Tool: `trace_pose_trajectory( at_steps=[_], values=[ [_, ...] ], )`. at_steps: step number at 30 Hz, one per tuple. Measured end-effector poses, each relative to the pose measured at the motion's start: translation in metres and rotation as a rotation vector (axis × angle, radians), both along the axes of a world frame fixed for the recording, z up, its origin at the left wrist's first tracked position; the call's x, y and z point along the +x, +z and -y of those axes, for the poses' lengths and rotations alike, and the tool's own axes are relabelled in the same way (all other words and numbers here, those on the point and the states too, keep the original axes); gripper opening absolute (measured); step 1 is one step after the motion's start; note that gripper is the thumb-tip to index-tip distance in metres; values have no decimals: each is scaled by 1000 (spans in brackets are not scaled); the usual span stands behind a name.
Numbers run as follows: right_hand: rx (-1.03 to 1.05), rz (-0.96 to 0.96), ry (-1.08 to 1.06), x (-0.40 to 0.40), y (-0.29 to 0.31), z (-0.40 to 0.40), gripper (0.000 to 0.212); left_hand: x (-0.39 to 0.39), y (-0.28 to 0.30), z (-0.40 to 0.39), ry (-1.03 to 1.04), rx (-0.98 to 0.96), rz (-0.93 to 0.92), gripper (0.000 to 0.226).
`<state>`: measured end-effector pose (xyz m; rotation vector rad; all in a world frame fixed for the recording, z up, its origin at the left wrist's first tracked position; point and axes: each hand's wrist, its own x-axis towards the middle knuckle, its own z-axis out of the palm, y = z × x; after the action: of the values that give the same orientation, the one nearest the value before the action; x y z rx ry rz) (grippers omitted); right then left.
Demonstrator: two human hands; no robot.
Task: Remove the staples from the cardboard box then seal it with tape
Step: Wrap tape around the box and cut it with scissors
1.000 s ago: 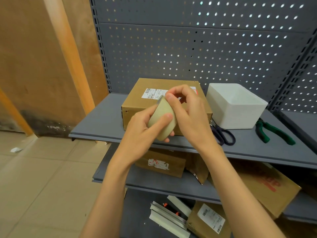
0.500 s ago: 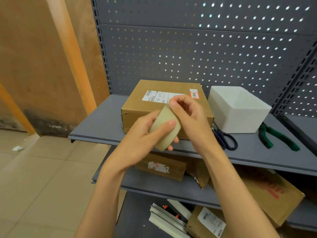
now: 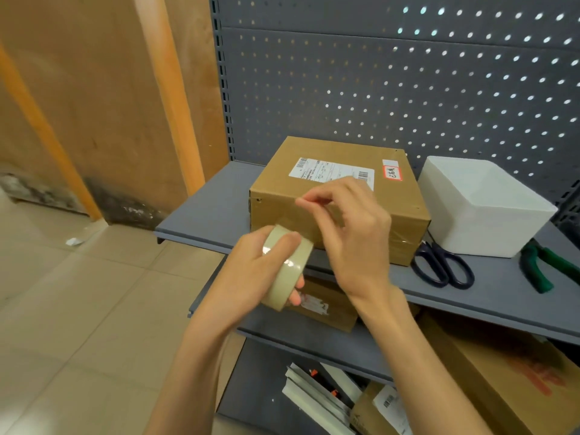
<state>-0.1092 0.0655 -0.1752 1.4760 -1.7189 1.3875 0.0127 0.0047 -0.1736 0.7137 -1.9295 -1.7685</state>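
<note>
A white open tub (image 3: 483, 205) stands on the grey shelf (image 3: 207, 211), toward its right side. Just near of the tub lie dark-handled scissors (image 3: 442, 266), and to the right of them pliers with green handles (image 3: 546, 266). A grey perforated back panel (image 3: 376, 83) rises behind. On the lower shelf (image 3: 314, 340) lie brown cartons (image 3: 502, 372), and below them some white flat pieces (image 3: 317, 394). At left stands a brown wooden wall (image 3: 94, 105) over a tiled floor (image 3: 78, 309).

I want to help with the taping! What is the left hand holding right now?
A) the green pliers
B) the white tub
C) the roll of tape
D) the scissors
C: the left hand grips the roll of tape, while the scissors and green pliers lie on the shelf.
</note>
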Motion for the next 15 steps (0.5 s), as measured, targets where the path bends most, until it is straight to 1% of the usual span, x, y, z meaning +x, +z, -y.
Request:
trace_pose_trajectory(
  at_steps=[1, 2, 5, 8, 9, 12, 13, 15],
  values=[
    [1, -17, 5, 2, -3, 2, 4, 4, -2, 2, 24, 5, 35, 20],
    [16, 21, 31, 5, -4, 4, 4, 8, -4, 4, 39, 8, 59, 21],
    [87, 243, 150, 11, 2, 13, 3, 21, -3, 14, 83, -18, 83, 22],
    [178, 411, 200, 12, 13, 22, 3, 30, 4, 32, 121, -82, 88, 24],
    [199, 456, 204, 12, 15, 25, 3, 33, 7, 40, 143, -137, 89, 26],
    [216, 570, 176, 14, 14, 37, 4, 39, 13, 74, 238, -437, 147, 38],
    [214, 584, 154, 15, 13, 44, 4, 40, 15, 86, 261, -495, 168, 38],
    [209, 573, 116, 15, 12, 53, 5, 39, 21, 100, 278, -545, 182, 38]
  ],
)
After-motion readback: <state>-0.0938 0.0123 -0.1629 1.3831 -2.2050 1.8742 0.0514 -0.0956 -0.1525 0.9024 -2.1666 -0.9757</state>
